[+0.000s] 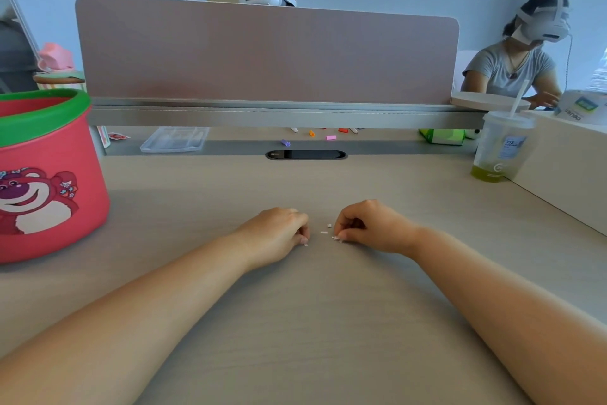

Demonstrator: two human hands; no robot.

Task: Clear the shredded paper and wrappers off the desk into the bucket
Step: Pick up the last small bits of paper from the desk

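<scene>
Several tiny white paper scraps (324, 232) lie on the wooden desk (328, 322), in the gap between my two hands. My left hand (279, 234) rests on the desk with its fingers curled under, and one scrap sits at its fingertips. To the right of the scraps, my right hand (371, 227) is also curled, with thumb and fingers pinching small scraps against the desk. The red bucket (49, 175) has a green rim and a bear picture. It stands at the left edge, well away from both hands.
A plastic cup with a straw (501, 147) stands at the right by a white box edge (565, 161). A pink divider (266, 53) runs across the back, with a clear tray (175, 139) and small coloured bits (330, 137) beneath it. Two people in headsets sit beyond.
</scene>
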